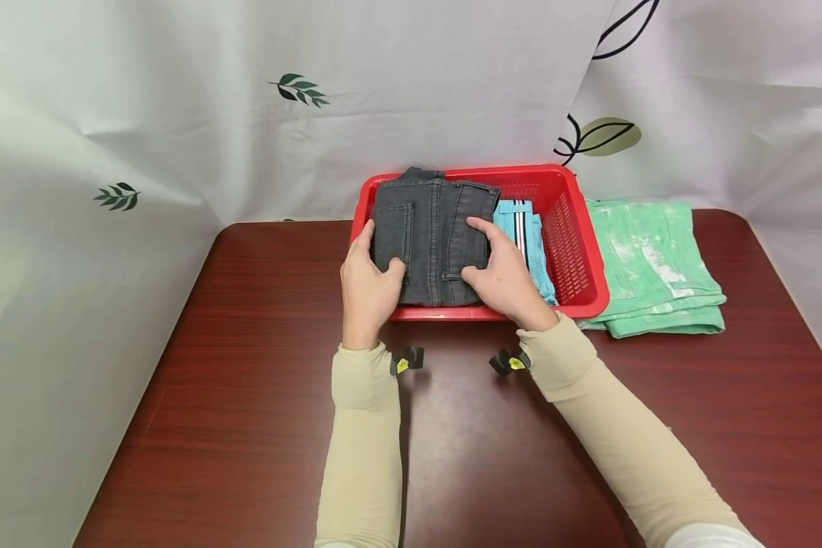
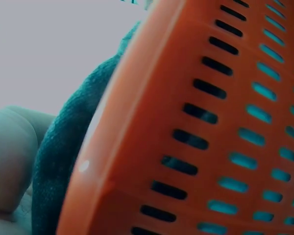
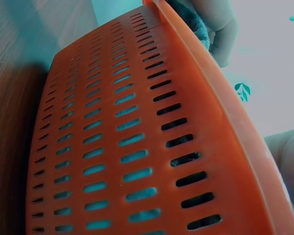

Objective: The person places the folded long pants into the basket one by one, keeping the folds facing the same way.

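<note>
A folded pair of dark grey jeans lies at the left end of the red plastic basket, at rim height. My left hand grips the jeans' left side, thumb on top near the stitched pocket. At their right side my right hand holds on, with thumb and index finger on the upper face and the other fingers hidden. The left wrist view shows dark cloth bulging at the basket's rim beside a finger. Light blue folded clothing with a black and white stripe sits inside, right of the jeans.
Right of the basket, a folded green garment with white patches lies on the reddish-brown table. White cloth with leaf prints hangs behind and at the sides. The basket's slotted wall fills much of the right wrist view.
</note>
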Tool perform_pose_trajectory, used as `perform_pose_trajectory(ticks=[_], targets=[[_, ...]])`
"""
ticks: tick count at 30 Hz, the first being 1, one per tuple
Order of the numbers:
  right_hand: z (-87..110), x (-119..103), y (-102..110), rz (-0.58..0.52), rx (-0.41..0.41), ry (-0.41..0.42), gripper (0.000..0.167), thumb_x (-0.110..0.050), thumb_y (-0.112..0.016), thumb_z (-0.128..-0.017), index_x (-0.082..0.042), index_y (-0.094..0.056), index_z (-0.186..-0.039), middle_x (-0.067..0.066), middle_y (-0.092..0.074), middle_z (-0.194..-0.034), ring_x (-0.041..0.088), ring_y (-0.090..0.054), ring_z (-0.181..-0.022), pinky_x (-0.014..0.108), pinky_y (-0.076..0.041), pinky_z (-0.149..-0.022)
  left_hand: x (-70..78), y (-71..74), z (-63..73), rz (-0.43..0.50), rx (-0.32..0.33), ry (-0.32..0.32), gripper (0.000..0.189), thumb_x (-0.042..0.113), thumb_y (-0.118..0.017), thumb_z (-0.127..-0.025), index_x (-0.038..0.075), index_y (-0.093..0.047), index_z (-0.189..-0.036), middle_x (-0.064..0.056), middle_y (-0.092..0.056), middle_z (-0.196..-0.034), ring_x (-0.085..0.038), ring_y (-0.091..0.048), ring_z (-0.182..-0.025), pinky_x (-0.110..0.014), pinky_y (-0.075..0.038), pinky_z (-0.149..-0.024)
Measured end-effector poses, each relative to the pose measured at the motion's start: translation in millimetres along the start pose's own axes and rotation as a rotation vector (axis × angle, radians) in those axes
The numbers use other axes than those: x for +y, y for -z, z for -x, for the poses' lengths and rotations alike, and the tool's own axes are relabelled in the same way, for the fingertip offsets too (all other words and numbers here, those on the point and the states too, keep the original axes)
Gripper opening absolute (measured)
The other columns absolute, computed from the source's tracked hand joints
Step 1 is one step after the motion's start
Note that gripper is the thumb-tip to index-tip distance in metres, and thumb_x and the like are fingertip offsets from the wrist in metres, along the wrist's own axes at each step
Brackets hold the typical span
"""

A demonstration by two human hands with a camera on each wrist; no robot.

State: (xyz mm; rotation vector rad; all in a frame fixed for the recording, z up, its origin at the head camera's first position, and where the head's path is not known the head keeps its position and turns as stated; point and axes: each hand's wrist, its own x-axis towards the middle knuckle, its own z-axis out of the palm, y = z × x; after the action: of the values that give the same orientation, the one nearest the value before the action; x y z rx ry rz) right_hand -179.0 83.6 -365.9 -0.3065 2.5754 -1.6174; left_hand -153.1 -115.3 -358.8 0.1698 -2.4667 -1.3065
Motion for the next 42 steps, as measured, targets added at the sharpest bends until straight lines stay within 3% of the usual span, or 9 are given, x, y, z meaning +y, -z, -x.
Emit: perform_pose_trajectory(ticks=[14, 21, 29, 42], targets=[[-3.1, 1.1, -1.7, 0.096, -0.034, -0.012, 0.075, 0.0, -0.056, -0.086, -0.011, -0.033, -0.156, 0.016, -0.035, -0.156, 0.031, -0.042, -0.132, 0.047, -0.041, -0.099, 0.0, -4.2, -1.2, -0.144, -0.065, 0.041, 0.068, 0.012, -0.06, -0.09, 0.002, -0.038, -0.154, -0.015, -0.043, -0.154, -0.035, -0.043, -0.136, -0.047, -0.034, -0.114], [-4.6, 1.6, -1.4, 0.149, -0.05, -0.006, 0.075, -0.001, -0.057, -0.085, -0.009, -0.034, -0.156, 0.02, -0.036, -0.154, 0.035, -0.043, -0.131, 0.051, -0.04, -0.103, 1.8, -6.5, -1.2, -0.192, -0.077, 0.037, 0.066, 0.01, -0.059, -0.092, 0.0, -0.038, -0.153, -0.015, -0.042, -0.155, -0.033, -0.043, -0.139, -0.043, -0.034, -0.115], [-5.3, 2.1, -2.4, 0.218, -0.069, -0.007, 0.076, 0.0, -0.056, -0.086, -0.008, -0.031, -0.157, 0.025, -0.027, -0.158, 0.038, -0.036, -0.141, 0.052, -0.039, -0.106, 2.6, -9.9, -1.6, -0.245, -0.118, 0.045, 0.068, 0.011, -0.061, -0.093, 0.0, -0.035, -0.155, -0.016, -0.038, -0.157, -0.031, -0.039, -0.143, -0.044, -0.034, -0.115], [-5.6, -1.8, -6.7, 0.323, -0.089, -0.069, 0.076, -0.002, -0.055, -0.089, -0.012, -0.027, -0.159, 0.029, -0.005, -0.164, 0.04, -0.017, -0.15, 0.054, -0.032, -0.114, 7.0, -16.5, 0.2, -0.375, -0.094, 0.059, 0.06, 0.01, -0.063, -0.093, 0.004, -0.046, -0.15, -0.018, -0.038, -0.157, -0.037, -0.045, -0.137, -0.05, -0.041, -0.109]])
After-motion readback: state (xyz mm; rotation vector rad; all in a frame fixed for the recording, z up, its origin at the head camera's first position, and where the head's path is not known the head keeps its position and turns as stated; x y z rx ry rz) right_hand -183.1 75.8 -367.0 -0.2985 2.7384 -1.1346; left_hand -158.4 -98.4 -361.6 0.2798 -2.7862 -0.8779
